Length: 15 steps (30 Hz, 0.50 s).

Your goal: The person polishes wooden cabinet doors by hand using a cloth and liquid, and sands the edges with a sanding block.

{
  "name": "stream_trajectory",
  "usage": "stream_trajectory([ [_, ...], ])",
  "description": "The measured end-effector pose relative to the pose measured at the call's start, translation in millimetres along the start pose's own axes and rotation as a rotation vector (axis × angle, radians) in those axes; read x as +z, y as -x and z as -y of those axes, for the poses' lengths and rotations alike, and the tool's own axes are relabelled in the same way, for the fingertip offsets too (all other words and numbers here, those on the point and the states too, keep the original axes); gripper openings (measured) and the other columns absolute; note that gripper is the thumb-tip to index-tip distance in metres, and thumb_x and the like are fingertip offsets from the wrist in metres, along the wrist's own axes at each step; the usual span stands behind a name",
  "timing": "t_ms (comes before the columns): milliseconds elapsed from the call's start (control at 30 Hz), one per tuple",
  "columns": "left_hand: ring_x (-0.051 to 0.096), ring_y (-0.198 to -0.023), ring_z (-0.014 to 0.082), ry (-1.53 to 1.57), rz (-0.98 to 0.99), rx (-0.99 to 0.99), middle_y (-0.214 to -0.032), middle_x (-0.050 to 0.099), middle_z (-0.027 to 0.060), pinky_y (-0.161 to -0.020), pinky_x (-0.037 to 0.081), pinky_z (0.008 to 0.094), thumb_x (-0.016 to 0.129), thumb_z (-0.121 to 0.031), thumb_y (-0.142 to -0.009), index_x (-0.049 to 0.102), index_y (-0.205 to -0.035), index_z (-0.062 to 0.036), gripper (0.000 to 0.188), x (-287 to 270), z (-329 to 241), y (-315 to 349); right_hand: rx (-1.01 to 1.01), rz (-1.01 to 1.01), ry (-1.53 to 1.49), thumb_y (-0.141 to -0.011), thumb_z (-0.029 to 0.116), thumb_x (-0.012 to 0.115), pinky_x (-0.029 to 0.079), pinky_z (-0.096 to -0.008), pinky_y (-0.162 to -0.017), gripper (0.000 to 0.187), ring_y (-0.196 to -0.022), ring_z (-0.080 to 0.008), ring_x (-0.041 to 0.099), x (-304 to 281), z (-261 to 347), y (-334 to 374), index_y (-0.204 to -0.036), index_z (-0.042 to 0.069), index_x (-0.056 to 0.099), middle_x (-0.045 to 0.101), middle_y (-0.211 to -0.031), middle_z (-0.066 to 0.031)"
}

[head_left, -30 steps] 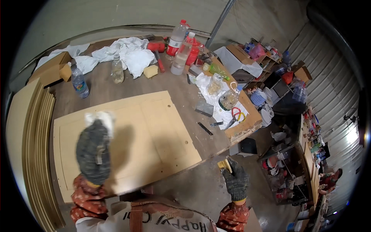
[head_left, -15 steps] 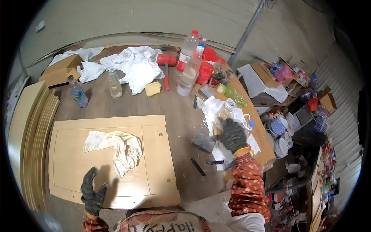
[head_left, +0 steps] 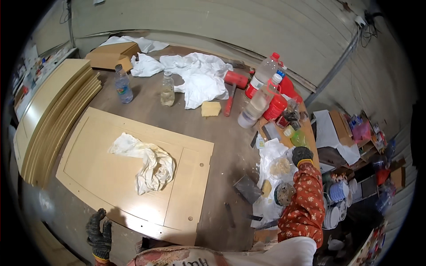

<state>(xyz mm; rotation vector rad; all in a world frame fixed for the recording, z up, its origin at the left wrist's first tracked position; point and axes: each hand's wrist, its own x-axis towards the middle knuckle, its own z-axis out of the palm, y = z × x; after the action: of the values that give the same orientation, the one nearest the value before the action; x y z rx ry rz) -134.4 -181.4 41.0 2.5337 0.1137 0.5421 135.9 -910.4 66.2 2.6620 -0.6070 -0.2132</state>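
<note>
My left hand (head_left: 99,235), in a dark glove with a yellow cuff, is at the near left edge of a cream cabinet door panel (head_left: 106,164). Its fingers are apart and it holds nothing. On the panel lies a crumpled off-white cloth (head_left: 155,170). My right hand (head_left: 302,154), gloved alike, reaches to the table's right side beside a green plastic bottle (head_left: 300,138). Its fingers are hidden beneath it, so a grip cannot be made out. Left of it, a clear round container (head_left: 280,166) with pale contents stands on white paper (head_left: 268,153). A dark-rimmed jar (head_left: 284,194) is by my forearm.
Cream panels (head_left: 66,119) are stacked at the left. Along the back are a cardboard box (head_left: 113,55), small bottles (head_left: 124,84), white cloths (head_left: 202,80), a yellow sponge (head_left: 211,109), a red mallet (head_left: 235,80) and large clear bottles (head_left: 257,106). A dark block (head_left: 248,188) lies right of centre.
The view has shifted, so the table's things appear displaced. My right hand has moved farther along the table's right side, from the clear bottle toward the green one. My left hand stays open.
</note>
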Motion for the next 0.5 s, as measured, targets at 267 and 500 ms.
stream_trajectory([
  [267,0.063,-0.102,0.0321,-0.09,0.054,0.169,-0.109,0.068,0.0137,-0.089,0.05,0.0415,0.069,-0.005,-0.086,0.064,-0.116,-0.0037,0.03,-1,-8,-18,-0.138,-0.161,0.126,-0.089,0.029,0.057,0.051,-0.048,-0.079,0.028,-0.087,-0.0349,0.066,-94,-40,36,-0.095,0.008,0.074,0.07,-0.097,-0.0156],
  [500,0.063,-0.099,0.0328,0.138,0.081,0.342,-0.11,0.068,0.0109,-0.09,0.051,0.0414,0.069,-0.009,-0.085,0.067,-0.113,-0.004,0.029,-3,-6,-44,-0.628,-0.101,-1.463,-0.095,0.02,0.059,0.049,-0.0258,-0.064,0.031,-0.068,-0.0118,0.061,-194,110,200,-0.111,-0.004,0.069,0.068,-0.082,-0.005],
])
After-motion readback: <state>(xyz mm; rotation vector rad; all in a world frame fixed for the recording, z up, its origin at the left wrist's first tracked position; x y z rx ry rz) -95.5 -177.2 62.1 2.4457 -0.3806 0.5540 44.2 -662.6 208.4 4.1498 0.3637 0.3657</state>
